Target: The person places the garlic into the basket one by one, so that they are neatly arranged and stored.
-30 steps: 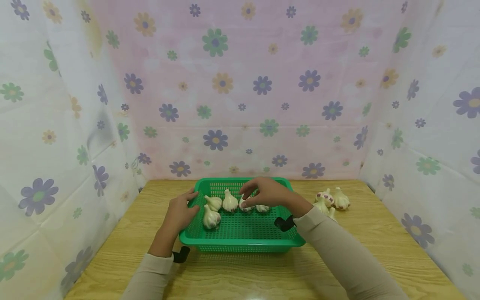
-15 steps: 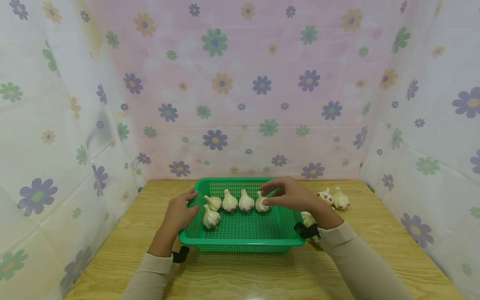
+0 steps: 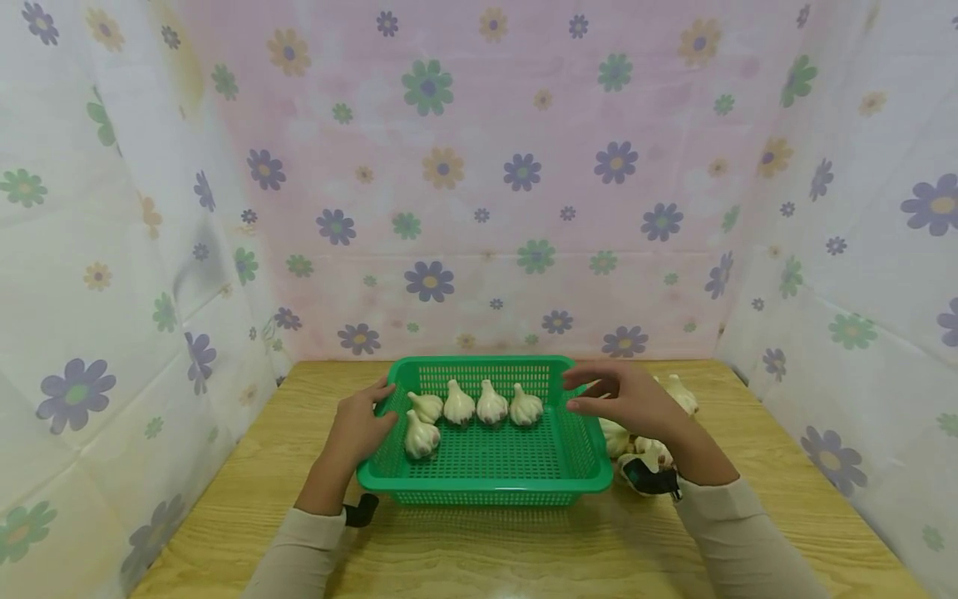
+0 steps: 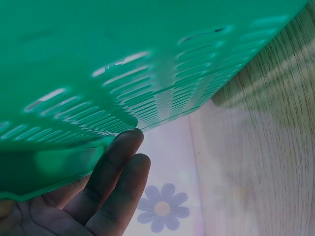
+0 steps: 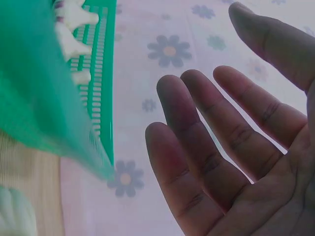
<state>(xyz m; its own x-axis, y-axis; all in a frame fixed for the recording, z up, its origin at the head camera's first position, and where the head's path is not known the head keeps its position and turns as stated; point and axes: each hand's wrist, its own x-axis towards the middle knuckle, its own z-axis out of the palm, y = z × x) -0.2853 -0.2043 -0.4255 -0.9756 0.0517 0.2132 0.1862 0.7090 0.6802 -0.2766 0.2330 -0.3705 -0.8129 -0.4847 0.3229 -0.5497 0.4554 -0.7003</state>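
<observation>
A green perforated plastic basket (image 3: pixel 486 484) stands on the table with several garlic bulbs (image 3: pixel 491 404) in it. Most lie in a row along its back half; one bulb (image 3: pixel 422 437) sits nearer the front at the left. My left hand (image 3: pixel 362 424) holds the basket's left rim, thumb over the inner side; in the left wrist view its fingers (image 4: pixel 120 182) lie against the outer wall. Over the basket's right edge is my right hand (image 3: pixel 629 403), holding nothing. The right wrist view shows its fingers (image 5: pixel 206 142) spread and relaxed.
To the right of the basket, more garlic bulbs (image 3: pixel 615 438) lie on the wooden table (image 3: pixel 479 549), partly hidden by the right hand and wrist camera (image 3: pixel 649 478). Flower-printed cloth (image 3: pixel 479 166) encloses the table at the back and both sides.
My right hand has moved rightward from above the garlic row to the basket's right edge, uncovering the rightmost bulbs of the row. The left hand stays on the rim.
</observation>
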